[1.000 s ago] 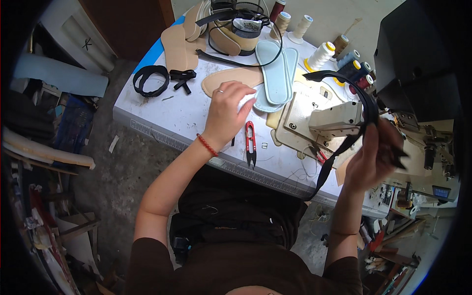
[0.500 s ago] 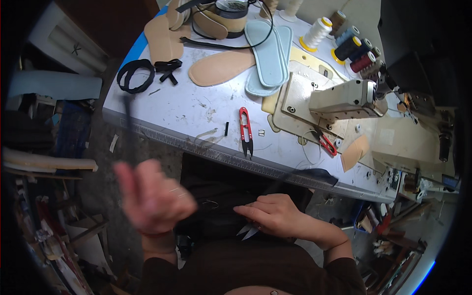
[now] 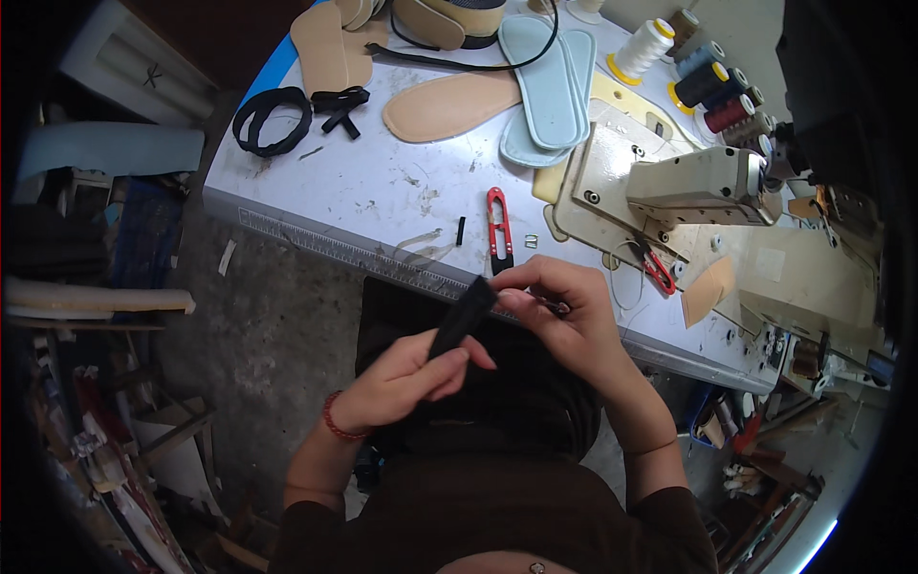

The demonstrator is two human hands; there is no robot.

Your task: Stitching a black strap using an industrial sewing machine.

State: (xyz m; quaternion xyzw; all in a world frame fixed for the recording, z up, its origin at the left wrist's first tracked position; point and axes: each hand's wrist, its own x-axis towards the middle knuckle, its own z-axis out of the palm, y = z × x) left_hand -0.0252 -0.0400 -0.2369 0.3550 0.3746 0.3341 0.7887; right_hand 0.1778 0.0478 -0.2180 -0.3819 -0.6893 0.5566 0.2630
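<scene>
Above my lap, just off the table's front edge, my left hand is closed around a wide black fabric strap, which slants up to the right. My right hand meets the strap's upper end with thumb and fingertips pinched. A small metallic piece of a tool, probably the snips seen earlier, shows between its fingers; most of it is hidden. Just beyond the hands lie red-handled thread snips, a short black strip and a small metal buckle.
A sewing machine stands at the right, with thread spools behind it. Pale blue insoles, a tan insole and a coiled black strap lie farther back. More red snips rest by the machine.
My left hand has come in from the left with the black strap. My right hand has risen to meet it; the silver blades that showed below it are now out of sight.
</scene>
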